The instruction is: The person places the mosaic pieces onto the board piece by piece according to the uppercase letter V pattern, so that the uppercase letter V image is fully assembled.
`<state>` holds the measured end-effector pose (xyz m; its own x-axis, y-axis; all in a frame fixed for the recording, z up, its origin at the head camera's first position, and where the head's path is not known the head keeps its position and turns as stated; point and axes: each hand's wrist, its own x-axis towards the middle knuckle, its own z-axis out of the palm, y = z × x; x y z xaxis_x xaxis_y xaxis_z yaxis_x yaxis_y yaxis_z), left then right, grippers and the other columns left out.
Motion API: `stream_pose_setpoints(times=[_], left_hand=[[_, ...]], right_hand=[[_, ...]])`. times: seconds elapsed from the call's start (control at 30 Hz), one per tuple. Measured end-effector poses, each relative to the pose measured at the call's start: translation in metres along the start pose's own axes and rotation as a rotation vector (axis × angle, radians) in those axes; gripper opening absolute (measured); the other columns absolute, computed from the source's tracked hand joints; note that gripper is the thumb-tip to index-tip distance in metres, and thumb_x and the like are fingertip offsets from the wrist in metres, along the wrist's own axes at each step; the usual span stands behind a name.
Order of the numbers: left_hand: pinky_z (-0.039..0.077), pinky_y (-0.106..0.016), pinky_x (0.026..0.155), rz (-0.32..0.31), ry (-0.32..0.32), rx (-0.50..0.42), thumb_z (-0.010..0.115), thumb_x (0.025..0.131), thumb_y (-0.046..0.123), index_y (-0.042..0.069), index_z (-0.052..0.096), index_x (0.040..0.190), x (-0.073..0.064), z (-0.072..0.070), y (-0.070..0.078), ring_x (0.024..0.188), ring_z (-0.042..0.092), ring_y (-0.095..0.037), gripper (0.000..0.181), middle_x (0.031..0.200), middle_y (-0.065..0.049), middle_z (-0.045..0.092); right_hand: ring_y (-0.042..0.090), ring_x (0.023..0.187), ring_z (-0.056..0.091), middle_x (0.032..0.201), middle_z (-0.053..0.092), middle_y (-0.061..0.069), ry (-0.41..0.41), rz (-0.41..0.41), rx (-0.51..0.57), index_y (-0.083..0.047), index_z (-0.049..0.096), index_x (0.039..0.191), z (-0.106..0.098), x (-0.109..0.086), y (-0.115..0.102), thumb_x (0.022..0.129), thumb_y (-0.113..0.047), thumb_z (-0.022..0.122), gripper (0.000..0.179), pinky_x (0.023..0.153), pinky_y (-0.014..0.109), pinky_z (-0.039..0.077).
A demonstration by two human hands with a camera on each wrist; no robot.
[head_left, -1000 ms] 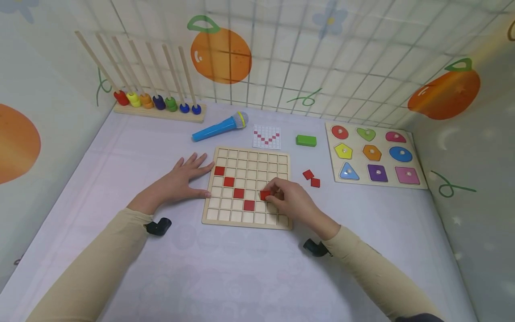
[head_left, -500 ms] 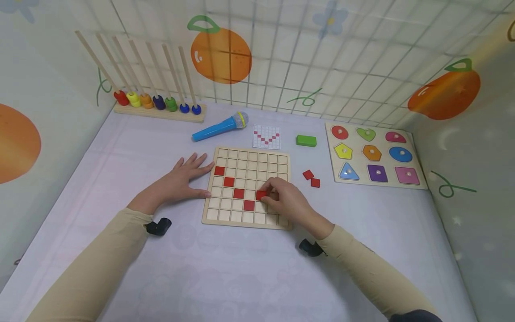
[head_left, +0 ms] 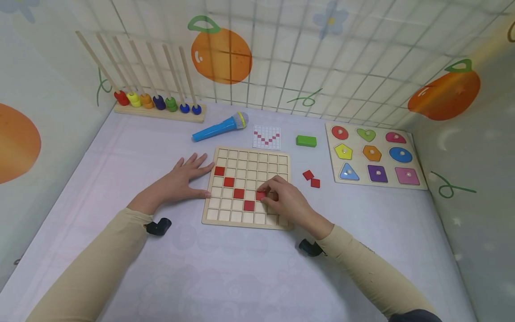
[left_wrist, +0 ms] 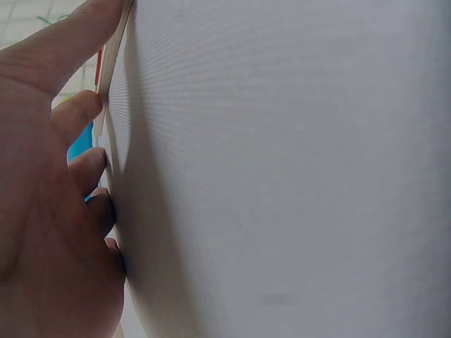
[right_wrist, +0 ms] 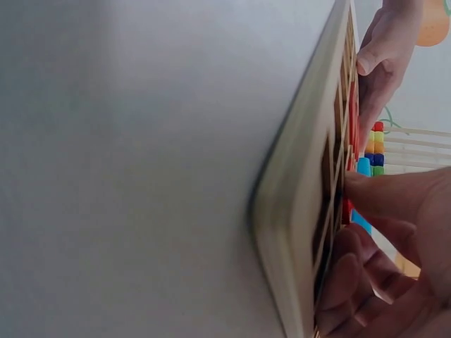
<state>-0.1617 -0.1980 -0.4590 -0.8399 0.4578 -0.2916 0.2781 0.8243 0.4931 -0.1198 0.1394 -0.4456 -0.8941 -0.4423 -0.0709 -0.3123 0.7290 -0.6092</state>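
A wooden grid board (head_left: 245,226) lies on the table, with several red square tiles set in its cells in a descending diagonal, one of them a red tile (head_left: 249,205) at the low end. My right hand (head_left: 291,203) pinches another red tile (head_left: 261,196) between thumb and fingers, at a cell up and right of that low one. In the right wrist view the thumb and curled fingers are close over the board's surface. My left hand (head_left: 177,181) lies with fingers spread, thumb and index fingertip touching the board's left edge. Two loose red tiles (head_left: 315,183) lie right of the board.
Behind the board are a small pattern card (head_left: 267,137) with a V of red squares, a blue toy microphone (head_left: 219,127) and a green block (head_left: 306,141). A peg stand with coloured beads (head_left: 158,114) is back left, a shape puzzle (head_left: 376,154) at right.
My right hand has shifted slightly left with the red tile, which now appears to lie flat in its cell. The left hand has stayed still.
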Motion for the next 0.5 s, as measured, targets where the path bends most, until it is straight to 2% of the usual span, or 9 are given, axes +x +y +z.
stream_pose_setpoints(times=[0.23, 0.5], left_hand=[[-0.009, -0.055, 0.124, 0.000, 0.000, 0.000, 0.075, 0.082, 0.064, 0.021, 0.028, 0.162, -0.0002, -0.0004, 0.0007, 0.156, -0.009, -0.034, 0.102, 0.171, -0.010, 0.006], [-0.009, -0.055, 0.124, 0.000, -0.001, 0.002, 0.076, 0.083, 0.062, 0.021, 0.028, 0.162, -0.0009, -0.0010, 0.0007, 0.156, -0.009, -0.034, 0.101, 0.171, -0.009, 0.005]], right_hand=[[0.012, 0.084, 0.055, 0.109, 0.060, -0.004, -0.003, 0.006, -0.007, -0.017, 0.077, 0.110, 0.0008, -0.0001, 0.0014, 0.092, -0.018, 0.078, 0.019, 0.072, 0.027, 0.051], [0.012, 0.081, 0.055, 0.108, 0.060, -0.004, -0.007, 0.000, -0.014, -0.017, 0.076, 0.111, 0.0005, 0.0000, 0.0008, 0.092, -0.018, 0.077, 0.019, 0.069, 0.027, 0.050]])
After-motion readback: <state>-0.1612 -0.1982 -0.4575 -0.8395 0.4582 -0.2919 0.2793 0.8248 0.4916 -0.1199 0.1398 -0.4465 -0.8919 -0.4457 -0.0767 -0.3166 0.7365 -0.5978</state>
